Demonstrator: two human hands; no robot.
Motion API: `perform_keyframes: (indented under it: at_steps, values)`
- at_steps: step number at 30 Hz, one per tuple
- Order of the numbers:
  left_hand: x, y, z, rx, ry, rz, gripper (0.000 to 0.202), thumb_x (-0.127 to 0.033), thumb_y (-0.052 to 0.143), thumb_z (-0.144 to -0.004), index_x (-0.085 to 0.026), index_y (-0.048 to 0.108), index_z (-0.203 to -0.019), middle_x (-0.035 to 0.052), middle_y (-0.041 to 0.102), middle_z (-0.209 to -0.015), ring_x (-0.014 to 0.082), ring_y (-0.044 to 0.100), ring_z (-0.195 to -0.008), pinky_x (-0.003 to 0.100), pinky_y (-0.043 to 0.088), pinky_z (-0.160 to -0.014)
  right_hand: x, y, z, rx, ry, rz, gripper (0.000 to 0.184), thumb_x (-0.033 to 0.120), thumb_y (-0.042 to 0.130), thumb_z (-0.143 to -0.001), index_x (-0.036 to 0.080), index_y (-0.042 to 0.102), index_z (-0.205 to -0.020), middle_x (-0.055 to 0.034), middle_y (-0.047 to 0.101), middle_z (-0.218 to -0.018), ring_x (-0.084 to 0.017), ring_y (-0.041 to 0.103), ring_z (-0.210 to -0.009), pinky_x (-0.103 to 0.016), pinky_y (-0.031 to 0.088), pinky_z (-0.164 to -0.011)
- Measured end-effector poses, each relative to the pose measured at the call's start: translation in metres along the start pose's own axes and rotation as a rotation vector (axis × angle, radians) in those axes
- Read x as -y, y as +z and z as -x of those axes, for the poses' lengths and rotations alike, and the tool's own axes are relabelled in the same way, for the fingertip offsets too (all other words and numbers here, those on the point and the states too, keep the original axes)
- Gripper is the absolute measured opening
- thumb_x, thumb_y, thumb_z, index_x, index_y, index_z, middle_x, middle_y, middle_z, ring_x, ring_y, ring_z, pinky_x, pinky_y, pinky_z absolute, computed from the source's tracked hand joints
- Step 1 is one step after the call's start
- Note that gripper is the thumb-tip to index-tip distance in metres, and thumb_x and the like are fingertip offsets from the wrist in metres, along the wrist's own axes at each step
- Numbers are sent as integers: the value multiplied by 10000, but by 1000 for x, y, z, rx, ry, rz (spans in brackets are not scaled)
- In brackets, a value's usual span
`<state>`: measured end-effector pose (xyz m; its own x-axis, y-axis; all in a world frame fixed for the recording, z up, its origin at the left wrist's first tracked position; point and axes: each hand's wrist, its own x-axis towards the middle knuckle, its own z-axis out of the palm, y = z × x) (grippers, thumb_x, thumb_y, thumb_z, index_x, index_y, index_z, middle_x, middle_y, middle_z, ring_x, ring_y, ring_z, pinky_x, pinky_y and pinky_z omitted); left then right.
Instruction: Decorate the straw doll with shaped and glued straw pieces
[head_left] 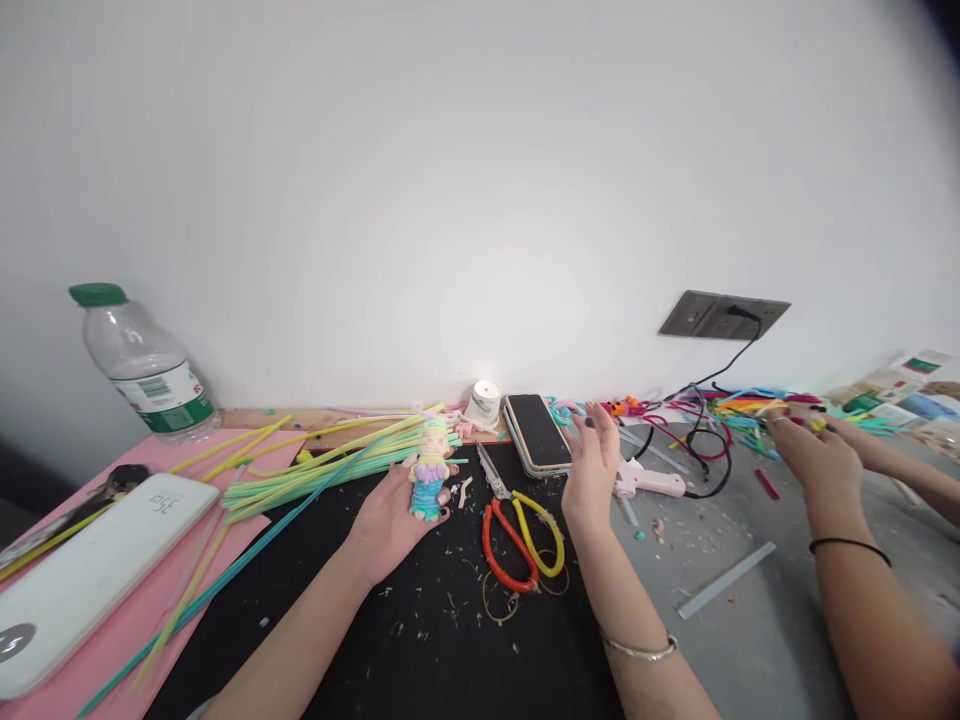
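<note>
My left hand (390,515) holds a small pastel figure (430,475) made of fuzzy pipe cleaners, with yellow, lilac and blue bands, upright above a black mat (420,640). Raised and bare of any object, my right hand (592,465) has its fingers apart. Beside that hand lies a pink hot glue gun (652,480), partly hidden behind it. A smartphone (538,430) rests just to the hand's left. Between my hands lie scissors (517,530) with one red and one yellow handle. Green and yellow pipe cleaners (322,470) are bunched to the left.
A white power bank (105,580) lies on pink sheets at the left, near a bottle (150,370). A white cup-like container (484,403) stands by the wall. At right, another person's hands (814,455) work among coloured pipe cleaners. A black cord (727,365) runs to a wall socket.
</note>
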<state>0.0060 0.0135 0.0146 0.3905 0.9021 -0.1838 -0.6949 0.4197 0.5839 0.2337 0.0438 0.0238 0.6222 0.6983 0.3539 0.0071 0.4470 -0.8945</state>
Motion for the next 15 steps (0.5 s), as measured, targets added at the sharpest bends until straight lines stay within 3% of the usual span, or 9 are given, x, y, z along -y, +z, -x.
perform_keyframes:
  at_steps: [5, 10, 15]
  values:
    - [3, -4, -1, 2, 9, -35, 292, -346, 703, -701, -168, 661, -929, 61, 639, -949, 119, 536, -663, 292, 491, -656, -16, -8, -17, -85, 200, -61, 532, 432, 390, -835, 205, 414, -1316, -85, 420, -1413, -187, 404, -1304, -410, 279, -1092]
    - [5, -3, -1, 2, 41, -71, 312, -340, 764, -655, -175, 675, -905, 56, 627, -945, 113, 526, -680, 280, 486, -656, -25, -12, -19, -104, 90, 52, 587, 436, 386, -846, 120, 410, -1340, -116, 416, -1419, -199, 377, -1320, -392, 245, -1117]
    - [8, -1, 1, 7, 40, -187, 297, -231, 776, -657, -189, 672, -932, 47, 611, -984, 90, 513, -692, 251, 475, -650, -21, -9, -6, -46, 35, 258, 568, 405, 372, -872, 158, 383, -1383, -74, 323, -1486, -202, 260, -1379, -398, 171, -1142]
